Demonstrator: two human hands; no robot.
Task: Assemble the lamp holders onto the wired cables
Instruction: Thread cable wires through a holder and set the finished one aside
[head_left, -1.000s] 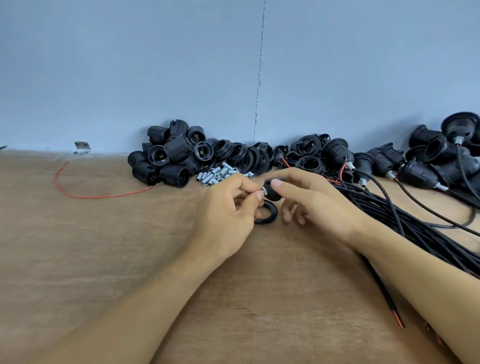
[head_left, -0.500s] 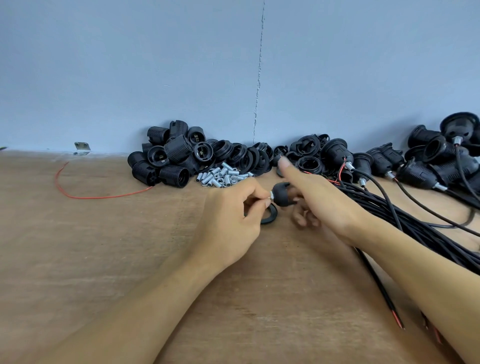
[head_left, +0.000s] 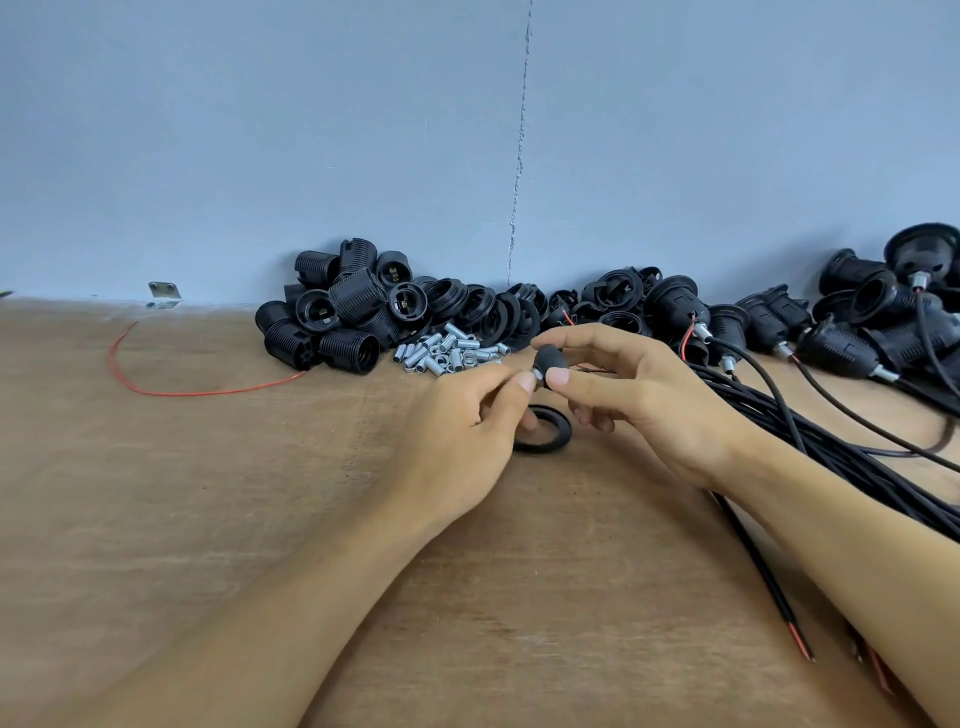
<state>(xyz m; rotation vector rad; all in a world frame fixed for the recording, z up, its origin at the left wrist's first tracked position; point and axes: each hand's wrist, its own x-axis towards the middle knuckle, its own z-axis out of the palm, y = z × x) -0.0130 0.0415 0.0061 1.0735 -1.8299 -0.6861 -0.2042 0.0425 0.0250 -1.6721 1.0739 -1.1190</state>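
Head view blurs the metal nipple (head_left: 536, 375) (your left hand (head_left: 457, 415), pinching it, half hides it). Your right hand (head_left: 639, 400) pinches the black holder cap (head_left: 546, 358), at your palm's 10 o'clock, touching the nipple.

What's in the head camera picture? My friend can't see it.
A left hand and a right hand pinch a small black cap above a wooden table. Behind them lie a pile of black lamp holders, small metal tubes, and black cables on the right.
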